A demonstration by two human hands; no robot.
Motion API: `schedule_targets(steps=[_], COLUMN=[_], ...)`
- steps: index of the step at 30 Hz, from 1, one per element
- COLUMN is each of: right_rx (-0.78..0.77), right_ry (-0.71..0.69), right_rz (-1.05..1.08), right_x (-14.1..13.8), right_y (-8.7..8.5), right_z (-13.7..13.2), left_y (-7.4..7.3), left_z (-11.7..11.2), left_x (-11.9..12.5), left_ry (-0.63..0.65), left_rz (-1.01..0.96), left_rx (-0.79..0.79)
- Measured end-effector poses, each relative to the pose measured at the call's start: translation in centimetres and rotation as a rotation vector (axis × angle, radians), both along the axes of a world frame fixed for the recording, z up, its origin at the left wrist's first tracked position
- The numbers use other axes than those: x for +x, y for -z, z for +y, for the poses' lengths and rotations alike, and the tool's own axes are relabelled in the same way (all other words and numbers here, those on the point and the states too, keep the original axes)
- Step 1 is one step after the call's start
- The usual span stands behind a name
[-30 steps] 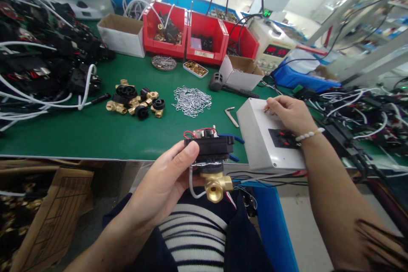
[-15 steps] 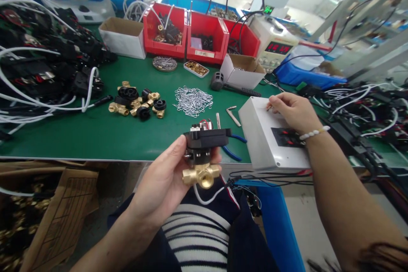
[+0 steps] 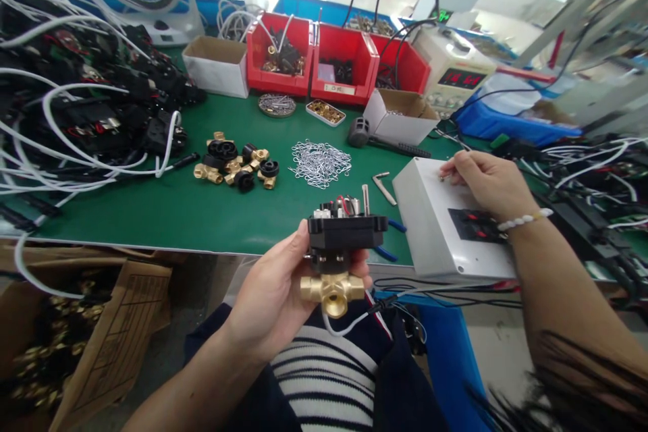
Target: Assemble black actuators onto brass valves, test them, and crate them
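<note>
Brass and black, the valve unit [image 3: 331,260] is clamped in the left hand [image 3: 273,277], before the desk's [image 3: 243,223] front edge; the right hand [image 3: 489,179], apart, pinches a small lever [image 3: 443,178] on the white box [image 3: 422,206]. It looks part-built: housing [image 3: 347,235] joined, top uncovered. One port [image 3: 336,305] faces the wearer, long axis left-right.
</note>
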State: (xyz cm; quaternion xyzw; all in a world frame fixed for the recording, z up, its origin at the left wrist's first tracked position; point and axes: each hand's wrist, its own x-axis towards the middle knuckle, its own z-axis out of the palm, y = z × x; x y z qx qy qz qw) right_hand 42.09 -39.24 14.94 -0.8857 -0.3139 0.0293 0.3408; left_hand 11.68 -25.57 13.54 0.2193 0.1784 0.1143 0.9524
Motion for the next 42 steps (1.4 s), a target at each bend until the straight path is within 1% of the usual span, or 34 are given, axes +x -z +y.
schedule_targets(steps=[7, 19, 23, 30, 34, 42], right_rx=[-0.015, -0.066, -0.079, -0.074, -0.068, -0.057], right_ry=[0.008, 0.038, 0.043, 0.039, 0.05, 0.035], right_rz=[-0.003, 0.001, 0.001, -0.006, -0.003, 0.012], right_x=[-0.42, -0.32, -0.37, 0.1, -0.03, -0.11], right_y=[-0.39, -0.4, -0.43, -0.16, -0.25, -0.28], right_z=[0.24, 0.0, 0.02, -0.05, 0.04, -0.01], left_y=[-0.05, 0.07, 0.0, -0.02, -0.05, -0.12], left_z=[-0.07, -0.05, -0.01, 0.04, 0.02, 0.05], left_x=[-0.06, -0.13, -0.09, -0.04, -0.05, -0.03], left_ry=[0.018, 0.006, -0.019, -0.012, -0.032, -0.031], left_rz=[0.015, 0.052, 0.076, 0.07, 0.065, 0.063], left_rx=[0.016, 0.077, 0.089, 0.089, 0.091, 0.086])
